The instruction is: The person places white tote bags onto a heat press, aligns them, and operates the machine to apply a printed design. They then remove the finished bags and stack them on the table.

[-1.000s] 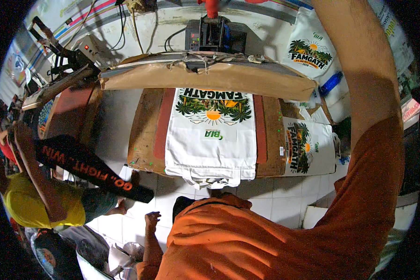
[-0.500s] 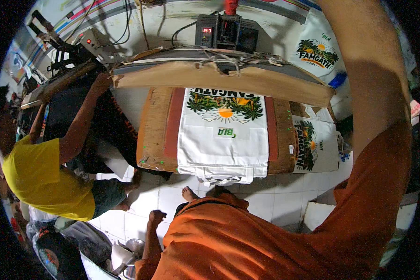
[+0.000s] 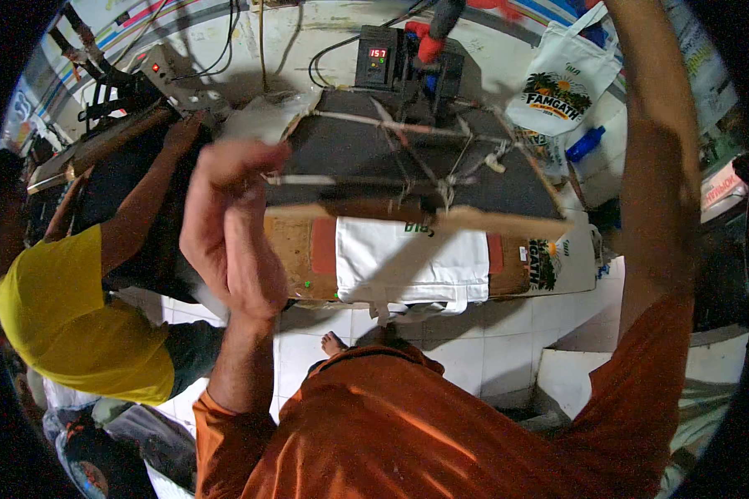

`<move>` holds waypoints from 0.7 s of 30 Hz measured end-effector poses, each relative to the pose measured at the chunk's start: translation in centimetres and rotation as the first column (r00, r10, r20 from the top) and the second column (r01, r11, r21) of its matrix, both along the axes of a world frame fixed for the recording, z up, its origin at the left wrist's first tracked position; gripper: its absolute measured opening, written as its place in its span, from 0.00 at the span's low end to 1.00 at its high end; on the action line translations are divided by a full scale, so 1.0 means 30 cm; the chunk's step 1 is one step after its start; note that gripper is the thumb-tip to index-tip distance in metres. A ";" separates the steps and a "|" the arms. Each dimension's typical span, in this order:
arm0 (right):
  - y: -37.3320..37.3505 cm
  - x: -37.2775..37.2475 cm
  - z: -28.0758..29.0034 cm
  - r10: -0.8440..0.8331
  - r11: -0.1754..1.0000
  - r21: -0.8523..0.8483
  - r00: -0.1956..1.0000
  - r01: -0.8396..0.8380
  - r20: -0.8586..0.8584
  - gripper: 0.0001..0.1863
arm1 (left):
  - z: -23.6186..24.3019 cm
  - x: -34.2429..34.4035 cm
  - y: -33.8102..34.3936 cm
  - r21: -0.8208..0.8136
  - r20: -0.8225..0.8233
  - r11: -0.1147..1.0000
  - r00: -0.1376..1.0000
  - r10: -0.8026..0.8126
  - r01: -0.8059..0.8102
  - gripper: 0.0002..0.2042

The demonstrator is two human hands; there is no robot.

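Note:
My left hand (image 3: 233,224) is raised before the left side of a heat press, its fingers curled in, blurred at the tips, with nothing visible in them. My right arm (image 3: 662,141) stretches up past the top edge, so the right hand is out of sight. The press's dark upper plate (image 3: 349,150), edged in brown and crossed by cords, hangs over a white tote bag (image 3: 412,266). That bag lies on a reddish pad on the wooden board (image 3: 300,270); the plate hides most of its print. Whether plate and bag touch, I cannot tell.
A printed white bag (image 3: 558,258) lies at the board's right end; another tote bag (image 3: 562,87) is behind it, near a blue object (image 3: 587,143). Behind the plate stands a control box (image 3: 377,58) with a red display. A co-worker in yellow (image 3: 79,316) handles a second press (image 3: 100,145) at left.
The upper plate has come down, covering the bag's palm print. My left hand has risen from beside my waist to the plate's left side. My right arm still reaches up.

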State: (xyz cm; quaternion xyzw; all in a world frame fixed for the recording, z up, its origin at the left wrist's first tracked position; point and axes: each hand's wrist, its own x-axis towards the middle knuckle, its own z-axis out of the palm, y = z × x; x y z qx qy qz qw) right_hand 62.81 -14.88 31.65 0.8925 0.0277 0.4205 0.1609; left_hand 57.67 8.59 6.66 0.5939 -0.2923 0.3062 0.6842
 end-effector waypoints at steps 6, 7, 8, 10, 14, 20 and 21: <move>0.131 -0.349 -0.466 0.110 0.986 0.165 0.686 0.014 -0.719 0.14 | 0.070 -0.012 -0.231 0.232 0.174 0.951 0.953 -0.247 0.204 0.26; 0.144 -0.361 -0.547 0.185 0.976 0.218 0.618 -0.023 -0.764 0.14 | 0.041 -0.046 -0.276 0.429 0.155 0.866 0.923 -0.353 0.258 0.28; 0.155 -0.368 -0.619 0.250 0.961 0.272 0.555 -0.044 -0.794 0.14 | 0.022 -0.093 -0.306 0.615 -0.059 0.687 0.892 -0.449 0.387 0.28; 0.162 -0.374 -0.730 0.316 0.942 0.330 0.493 -0.062 -0.810 0.14 | -0.025 -0.102 -0.315 0.646 -0.091 0.615 0.846 -0.526 0.452 0.27; 0.147 -0.403 -0.817 0.375 0.918 0.392 0.432 -0.053 -0.820 0.15 | -0.050 -0.094 -0.343 0.733 -0.233 0.397 0.753 -0.616 0.552 0.26; 0.126 -0.411 -0.840 0.446 0.883 0.468 0.365 -0.029 -0.817 0.15 | -0.173 -0.070 -0.319 0.713 -0.242 0.493 0.835 -0.495 0.498 0.25; 0.128 -0.402 -0.852 0.461 0.877 0.478 0.358 -0.045 -0.812 0.15 | -0.210 -0.061 -0.311 0.736 -0.259 0.471 0.845 -0.468 0.487 0.25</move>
